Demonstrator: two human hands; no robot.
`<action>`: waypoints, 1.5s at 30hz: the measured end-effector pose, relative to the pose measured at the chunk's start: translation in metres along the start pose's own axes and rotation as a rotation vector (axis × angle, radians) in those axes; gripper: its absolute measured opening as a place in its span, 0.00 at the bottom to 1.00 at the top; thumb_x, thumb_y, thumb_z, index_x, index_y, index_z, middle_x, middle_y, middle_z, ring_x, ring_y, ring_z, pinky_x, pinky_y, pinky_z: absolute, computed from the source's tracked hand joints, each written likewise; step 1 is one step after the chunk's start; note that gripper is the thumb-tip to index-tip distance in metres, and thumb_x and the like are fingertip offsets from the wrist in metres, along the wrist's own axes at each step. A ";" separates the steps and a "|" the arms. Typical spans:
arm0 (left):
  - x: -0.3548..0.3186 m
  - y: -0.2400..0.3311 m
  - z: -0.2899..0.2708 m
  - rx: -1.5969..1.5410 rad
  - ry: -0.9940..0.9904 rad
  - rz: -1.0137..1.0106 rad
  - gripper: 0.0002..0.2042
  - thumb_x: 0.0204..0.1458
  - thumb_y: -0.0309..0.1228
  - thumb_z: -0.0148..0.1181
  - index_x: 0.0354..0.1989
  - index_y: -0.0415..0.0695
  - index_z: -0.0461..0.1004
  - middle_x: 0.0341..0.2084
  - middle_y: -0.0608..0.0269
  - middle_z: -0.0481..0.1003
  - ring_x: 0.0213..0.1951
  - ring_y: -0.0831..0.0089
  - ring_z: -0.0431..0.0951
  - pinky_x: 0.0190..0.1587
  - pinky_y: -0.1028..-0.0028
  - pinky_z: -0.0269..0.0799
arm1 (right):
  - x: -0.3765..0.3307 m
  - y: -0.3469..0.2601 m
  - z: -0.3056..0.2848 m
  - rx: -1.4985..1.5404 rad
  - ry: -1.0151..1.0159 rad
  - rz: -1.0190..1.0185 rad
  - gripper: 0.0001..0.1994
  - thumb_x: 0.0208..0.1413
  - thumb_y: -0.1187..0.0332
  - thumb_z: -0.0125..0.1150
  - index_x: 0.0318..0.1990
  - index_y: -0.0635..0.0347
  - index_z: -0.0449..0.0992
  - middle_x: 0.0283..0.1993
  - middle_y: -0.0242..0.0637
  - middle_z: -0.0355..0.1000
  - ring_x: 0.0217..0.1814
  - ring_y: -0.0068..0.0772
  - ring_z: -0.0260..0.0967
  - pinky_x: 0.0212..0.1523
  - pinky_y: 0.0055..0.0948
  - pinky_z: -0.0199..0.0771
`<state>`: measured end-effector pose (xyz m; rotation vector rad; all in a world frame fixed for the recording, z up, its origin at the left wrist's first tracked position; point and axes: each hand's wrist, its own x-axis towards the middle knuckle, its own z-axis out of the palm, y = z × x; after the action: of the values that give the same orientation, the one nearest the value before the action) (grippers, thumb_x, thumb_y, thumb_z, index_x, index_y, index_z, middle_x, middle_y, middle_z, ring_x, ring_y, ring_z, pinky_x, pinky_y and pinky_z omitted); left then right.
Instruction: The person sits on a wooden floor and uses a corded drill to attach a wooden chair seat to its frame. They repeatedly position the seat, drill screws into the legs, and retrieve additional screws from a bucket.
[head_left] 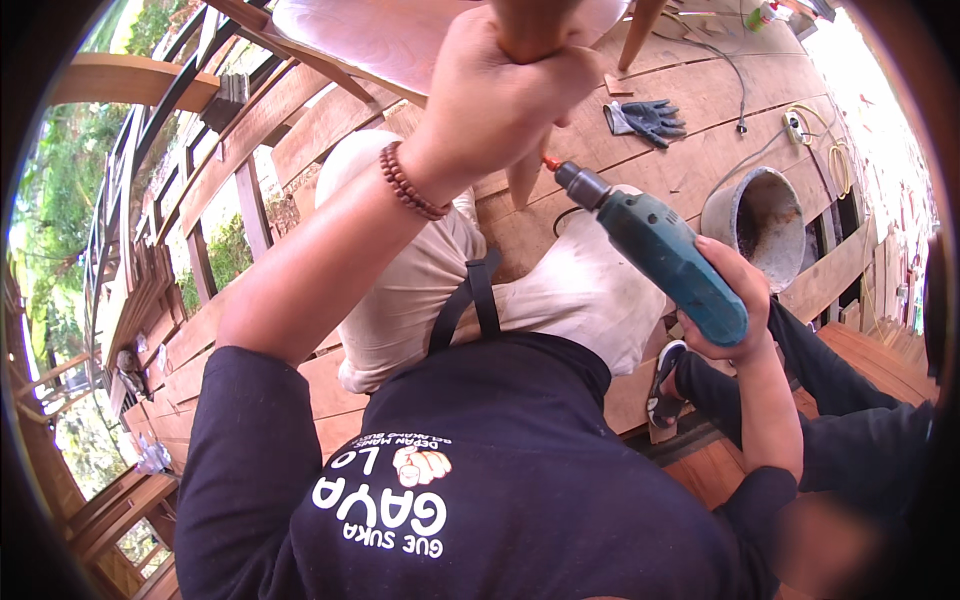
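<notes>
The left hand (505,95) wraps a wooden chair leg (530,25), hiding the stretch of wood in its grip; the leg's top and most of the chair seat (370,40) run off the upper edge. The drill bit (550,162) is almost wholly hidden behind that hand and the leg. The right hand (735,300) covers the teal drill (660,250) grip, so the trigger cannot be seen. A second person's body at lower right is blurred and cut off.

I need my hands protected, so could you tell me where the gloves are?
The dark gloves lie on the plank floor at upper right, beyond the grey bucket.
</notes>
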<state>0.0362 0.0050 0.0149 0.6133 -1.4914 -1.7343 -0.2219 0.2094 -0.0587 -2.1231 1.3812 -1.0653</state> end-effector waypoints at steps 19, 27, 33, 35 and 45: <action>0.017 -0.004 -0.030 0.202 -0.414 0.099 0.09 0.51 0.25 0.60 0.23 0.40 0.65 0.17 0.65 0.71 0.20 0.80 0.70 0.25 0.79 0.67 | 0.014 -0.018 -0.006 -0.004 -0.003 0.061 0.35 0.29 0.70 0.71 0.54 0.66 0.74 0.46 0.54 0.77 0.45 0.55 0.79 0.48 0.40 0.80; 0.012 -0.008 -0.026 0.233 -0.295 0.158 0.08 0.45 0.28 0.64 0.23 0.39 0.72 0.14 0.66 0.71 0.19 0.78 0.70 0.24 0.72 0.68 | 0.022 -0.020 -0.008 -0.127 -0.087 -0.058 0.35 0.37 0.64 0.69 0.57 0.69 0.71 0.44 0.60 0.76 0.40 0.58 0.79 0.42 0.42 0.80; 0.013 -0.017 -0.017 0.147 -0.194 0.242 0.09 0.44 0.29 0.64 0.24 0.37 0.72 0.15 0.64 0.72 0.21 0.77 0.71 0.26 0.71 0.69 | 0.025 -0.017 -0.009 -0.197 -0.103 -0.106 0.34 0.39 0.61 0.70 0.57 0.65 0.70 0.45 0.61 0.75 0.40 0.58 0.78 0.39 0.43 0.80; 0.012 -0.017 -0.019 0.178 -0.209 0.234 0.09 0.43 0.29 0.64 0.25 0.37 0.73 0.15 0.64 0.72 0.21 0.77 0.72 0.27 0.71 0.69 | 0.026 -0.017 -0.013 -0.227 -0.117 -0.119 0.34 0.39 0.61 0.70 0.57 0.64 0.71 0.45 0.60 0.75 0.40 0.57 0.78 0.39 0.43 0.80; 0.014 -0.013 -0.020 0.408 -0.268 0.215 0.07 0.43 0.26 0.63 0.30 0.38 0.76 0.18 0.64 0.74 0.22 0.78 0.74 0.28 0.73 0.73 | 0.034 -0.015 -0.021 -0.246 -0.134 -0.142 0.32 0.45 0.53 0.70 0.57 0.62 0.72 0.46 0.58 0.75 0.39 0.53 0.78 0.38 0.41 0.80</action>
<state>0.0406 -0.0178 -0.0007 0.4108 -2.0463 -1.3952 -0.2211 0.1869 -0.0226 -2.4517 1.3756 -0.8202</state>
